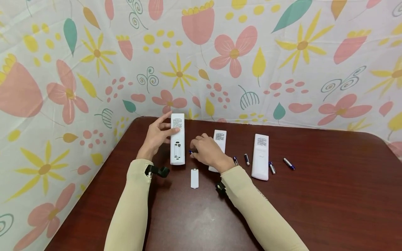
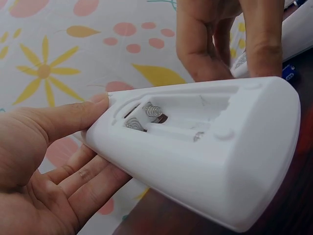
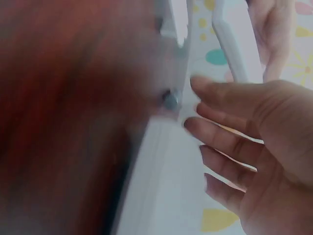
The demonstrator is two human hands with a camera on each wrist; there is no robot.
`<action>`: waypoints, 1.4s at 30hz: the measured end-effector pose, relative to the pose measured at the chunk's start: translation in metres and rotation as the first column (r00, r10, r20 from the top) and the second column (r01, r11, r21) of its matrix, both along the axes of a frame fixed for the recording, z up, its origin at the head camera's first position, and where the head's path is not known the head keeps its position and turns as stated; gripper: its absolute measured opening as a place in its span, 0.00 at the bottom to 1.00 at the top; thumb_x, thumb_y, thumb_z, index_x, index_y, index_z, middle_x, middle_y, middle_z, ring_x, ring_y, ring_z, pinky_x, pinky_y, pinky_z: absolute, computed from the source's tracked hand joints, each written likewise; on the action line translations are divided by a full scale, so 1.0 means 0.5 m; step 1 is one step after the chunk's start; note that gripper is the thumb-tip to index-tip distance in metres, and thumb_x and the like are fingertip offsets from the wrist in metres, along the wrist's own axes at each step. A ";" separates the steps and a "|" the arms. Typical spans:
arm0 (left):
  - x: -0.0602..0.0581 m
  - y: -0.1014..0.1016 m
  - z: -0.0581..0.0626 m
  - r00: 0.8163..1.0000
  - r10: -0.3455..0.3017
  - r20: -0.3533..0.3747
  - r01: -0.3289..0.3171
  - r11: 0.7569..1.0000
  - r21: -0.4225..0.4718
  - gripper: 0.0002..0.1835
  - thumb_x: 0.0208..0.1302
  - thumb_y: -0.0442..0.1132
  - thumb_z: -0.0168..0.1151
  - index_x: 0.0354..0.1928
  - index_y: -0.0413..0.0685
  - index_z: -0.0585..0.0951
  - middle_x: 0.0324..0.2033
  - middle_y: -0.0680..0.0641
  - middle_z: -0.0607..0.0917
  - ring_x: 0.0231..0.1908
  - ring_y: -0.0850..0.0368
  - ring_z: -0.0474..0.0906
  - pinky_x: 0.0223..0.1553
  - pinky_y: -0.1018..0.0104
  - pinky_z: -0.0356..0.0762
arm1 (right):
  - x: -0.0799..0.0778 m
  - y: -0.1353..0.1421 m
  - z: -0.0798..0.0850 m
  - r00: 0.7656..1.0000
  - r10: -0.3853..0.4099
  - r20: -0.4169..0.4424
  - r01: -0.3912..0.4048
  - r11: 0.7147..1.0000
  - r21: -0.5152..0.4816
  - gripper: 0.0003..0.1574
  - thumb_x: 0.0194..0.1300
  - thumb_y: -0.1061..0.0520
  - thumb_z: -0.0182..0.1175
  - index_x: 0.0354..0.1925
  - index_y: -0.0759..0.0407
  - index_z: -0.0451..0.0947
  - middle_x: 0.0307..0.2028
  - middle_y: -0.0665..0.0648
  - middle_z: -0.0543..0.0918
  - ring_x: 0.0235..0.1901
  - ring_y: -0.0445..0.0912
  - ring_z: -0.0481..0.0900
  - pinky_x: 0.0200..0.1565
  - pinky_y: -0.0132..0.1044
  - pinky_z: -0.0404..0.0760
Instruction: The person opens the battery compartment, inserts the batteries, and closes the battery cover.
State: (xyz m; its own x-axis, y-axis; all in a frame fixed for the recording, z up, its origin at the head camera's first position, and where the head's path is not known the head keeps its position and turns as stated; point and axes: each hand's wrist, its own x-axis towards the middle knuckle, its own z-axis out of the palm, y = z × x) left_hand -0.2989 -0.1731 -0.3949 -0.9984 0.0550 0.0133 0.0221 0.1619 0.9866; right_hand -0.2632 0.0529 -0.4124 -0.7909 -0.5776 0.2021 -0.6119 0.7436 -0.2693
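My left hand [image 1: 157,134] grips a white remote control [image 1: 177,139], thumb on its back and fingers along the far side. Its battery compartment [image 2: 171,115] is uncovered, with springs showing and no battery inside. My right hand [image 1: 207,150] is just right of that remote, over a second white remote [image 1: 220,137], which it partly hides. A small battery [image 3: 171,99] lies by the right fingertips; in the right wrist view thumb and fingers are spread and a gap shows between them and it. Nearer the front lies a white battery cover [image 1: 194,178].
Further right, a third white remote [image 1: 260,157] lies face down with its cover on. Loose batteries lie around it: a dark one [image 1: 246,159], one by the right wrist [image 1: 235,160], and blue-and-white ones [image 1: 272,167] [image 1: 289,164]. A flowered cloth [image 1: 201,80] hangs behind the table.
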 end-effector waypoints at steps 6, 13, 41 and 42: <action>0.000 -0.012 -0.001 1.000 0.006 -0.005 -0.006 1.000 0.007 0.41 0.69 0.37 0.76 0.80 0.66 0.70 0.57 0.38 0.81 0.45 0.45 0.85 0.34 0.59 0.89 | 0.003 -0.025 -0.004 0.997 -0.076 0.032 0.076 0.997 0.008 0.10 0.67 0.59 0.75 0.45 0.58 0.86 0.43 0.56 0.88 0.46 0.54 0.80 0.44 0.47 0.84; -0.001 -0.014 0.002 1.000 0.006 -0.023 -0.005 1.000 0.012 0.41 0.69 0.37 0.75 0.80 0.66 0.70 0.57 0.37 0.82 0.45 0.45 0.85 0.34 0.58 0.89 | 0.000 -0.036 0.000 0.987 -0.143 0.073 0.139 0.989 0.059 0.08 0.67 0.61 0.74 0.42 0.57 0.83 0.38 0.55 0.87 0.42 0.53 0.86 0.38 0.49 0.86; -0.005 0.001 -0.008 1.000 -0.005 -0.006 0.005 1.000 0.022 0.40 0.68 0.37 0.76 0.79 0.67 0.72 0.56 0.39 0.82 0.45 0.46 0.85 0.35 0.57 0.89 | -0.012 0.046 0.016 0.918 0.013 0.397 0.193 0.859 -0.474 0.14 0.69 0.65 0.63 0.52 0.61 0.81 0.35 0.55 0.86 0.29 0.52 0.85 0.32 0.38 0.82; -0.006 0.002 -0.008 1.000 -0.006 -0.008 0.006 1.000 0.023 0.40 0.68 0.37 0.76 0.79 0.66 0.72 0.56 0.38 0.81 0.45 0.45 0.85 0.35 0.56 0.90 | -0.012 0.047 0.017 0.913 0.023 0.408 0.198 0.848 -0.491 0.13 0.70 0.65 0.63 0.52 0.61 0.81 0.35 0.55 0.86 0.31 0.54 0.86 0.31 0.38 0.83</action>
State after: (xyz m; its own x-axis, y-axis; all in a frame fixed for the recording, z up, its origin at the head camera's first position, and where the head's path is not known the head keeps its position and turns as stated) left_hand -0.3017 -0.1723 -0.3990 -0.9979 0.0605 0.0223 0.0305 0.1389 0.9898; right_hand -0.2693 0.0766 -0.4040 -0.9086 -0.4009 0.1170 -0.3150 0.4741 -0.8222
